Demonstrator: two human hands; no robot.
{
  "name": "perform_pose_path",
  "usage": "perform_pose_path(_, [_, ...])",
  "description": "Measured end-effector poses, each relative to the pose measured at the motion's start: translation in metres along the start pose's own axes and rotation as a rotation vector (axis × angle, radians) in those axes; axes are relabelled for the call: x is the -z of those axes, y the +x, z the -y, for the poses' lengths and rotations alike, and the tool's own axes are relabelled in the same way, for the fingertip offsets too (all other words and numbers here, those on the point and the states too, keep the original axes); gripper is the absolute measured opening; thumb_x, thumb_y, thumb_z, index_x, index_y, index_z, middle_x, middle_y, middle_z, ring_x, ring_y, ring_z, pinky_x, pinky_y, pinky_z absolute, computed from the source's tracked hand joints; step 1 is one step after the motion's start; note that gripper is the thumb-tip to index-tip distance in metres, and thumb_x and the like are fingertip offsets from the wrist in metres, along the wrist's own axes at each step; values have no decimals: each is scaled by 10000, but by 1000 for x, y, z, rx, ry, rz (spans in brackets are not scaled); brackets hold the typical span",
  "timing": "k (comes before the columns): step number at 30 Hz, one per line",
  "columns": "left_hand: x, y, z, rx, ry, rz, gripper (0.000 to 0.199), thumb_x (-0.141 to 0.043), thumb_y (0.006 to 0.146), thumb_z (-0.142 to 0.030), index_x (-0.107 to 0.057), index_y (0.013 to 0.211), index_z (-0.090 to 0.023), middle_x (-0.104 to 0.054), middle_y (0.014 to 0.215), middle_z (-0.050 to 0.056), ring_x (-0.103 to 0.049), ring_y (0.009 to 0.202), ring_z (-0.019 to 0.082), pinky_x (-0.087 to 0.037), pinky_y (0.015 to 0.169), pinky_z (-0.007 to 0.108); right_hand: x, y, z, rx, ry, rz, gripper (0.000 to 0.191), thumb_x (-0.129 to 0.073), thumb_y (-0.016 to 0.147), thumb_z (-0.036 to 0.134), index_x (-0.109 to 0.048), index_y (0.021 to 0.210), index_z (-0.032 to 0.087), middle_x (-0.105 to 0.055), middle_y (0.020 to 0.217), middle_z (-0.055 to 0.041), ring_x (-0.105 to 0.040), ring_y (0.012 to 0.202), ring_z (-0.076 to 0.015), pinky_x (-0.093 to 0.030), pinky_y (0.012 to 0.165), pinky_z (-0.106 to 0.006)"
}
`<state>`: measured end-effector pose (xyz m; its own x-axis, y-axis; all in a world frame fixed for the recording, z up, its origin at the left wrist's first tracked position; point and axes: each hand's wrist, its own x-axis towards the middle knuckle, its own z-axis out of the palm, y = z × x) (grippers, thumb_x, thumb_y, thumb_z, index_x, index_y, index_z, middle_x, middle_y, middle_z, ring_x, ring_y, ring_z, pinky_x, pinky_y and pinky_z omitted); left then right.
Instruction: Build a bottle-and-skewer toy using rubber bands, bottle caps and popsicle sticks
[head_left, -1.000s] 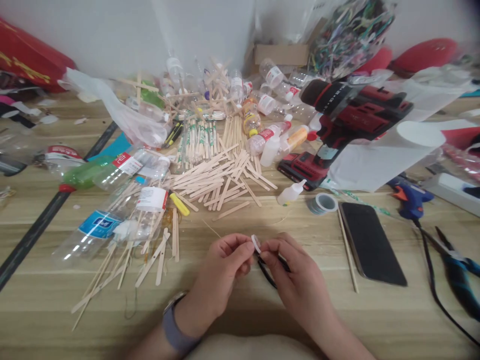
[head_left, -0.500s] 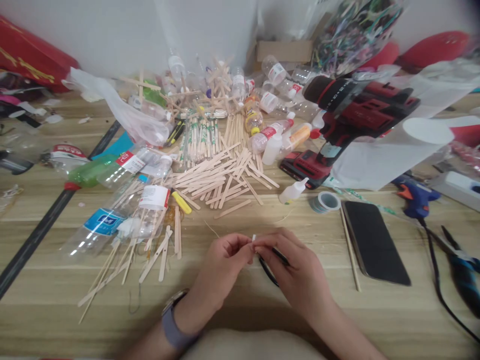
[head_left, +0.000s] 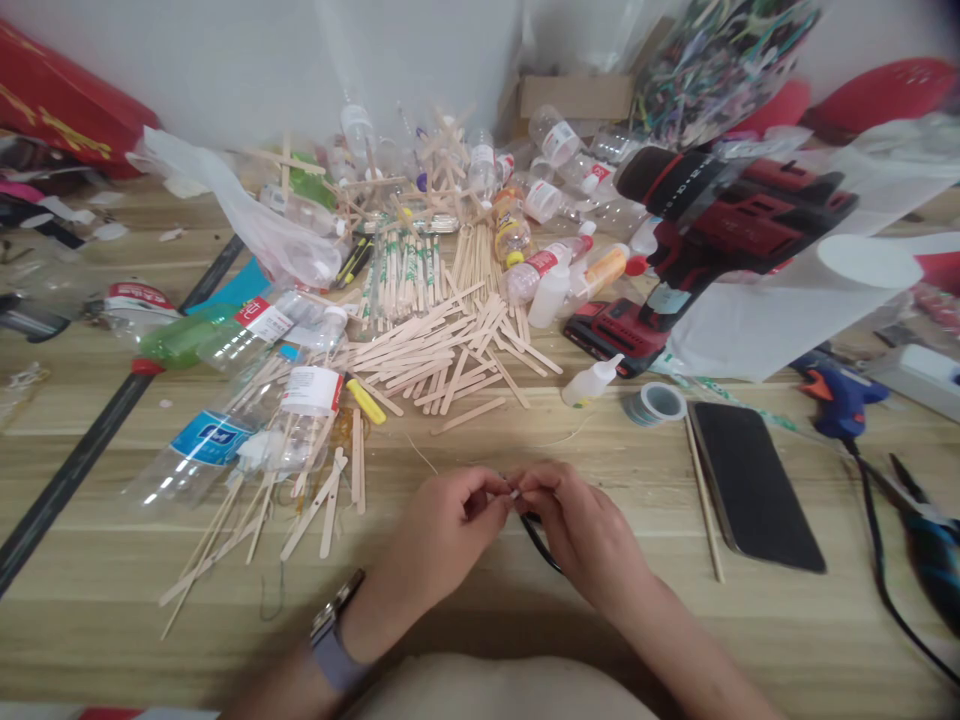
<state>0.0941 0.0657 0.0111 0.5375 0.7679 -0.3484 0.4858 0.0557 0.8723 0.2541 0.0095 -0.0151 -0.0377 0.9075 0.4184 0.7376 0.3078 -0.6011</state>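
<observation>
My left hand (head_left: pixel 461 520) and my right hand (head_left: pixel 589 525) meet fingertip to fingertip above the near middle of the table. Both are closed in a pinch around a small white piece (head_left: pixel 514 494), mostly covered by the fingers. Under my right palm shows a thin black curved thing (head_left: pixel 541 545), like a loop handle; its kind and whether the hand grips it are hidden. A fine pale thread (head_left: pixel 420 452) lies just beyond my left hand. Farther off spreads a heap of wooden craft sticks (head_left: pixel 420 350).
Right of my hands lie a bamboo stick (head_left: pixel 705 500), a black phone (head_left: pixel 757 485), a glue gun (head_left: pixel 840 395) and pliers (head_left: pixel 926 540). A red drill (head_left: pixel 720 220) stands behind a glue bottle (head_left: pixel 592 380) and tape roll (head_left: pixel 656 403). Plastic bottles (head_left: pixel 210 440) crowd the left.
My fingers have closed further over the white piece, and my right hand has turned slightly, covering more of the black curved thing. The view has shifted a little.
</observation>
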Motion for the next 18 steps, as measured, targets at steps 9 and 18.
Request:
perform_pose_path(9, [0,-4,2,-144,208,-57,206,-518,903,-186,-713,968,-191,-744,922,56,-659,836,207,-452,755,306,-11,-7,-5,51,-168,-48,248,-368,987,137,-560,858,227,-683,652,8,-653,510,-136,-467,502,-233])
perform_pose_path(18, [2,-4,1,-171,247,-35,205,-523,899,-175,-718,960,-195,-736,897,52,-647,779,196,-470,740,307,-9,-5,-3,62,-235,-77,227,-372,972,121,-564,894,215,-667,569,23,-625,438,-136,-442,459,-227])
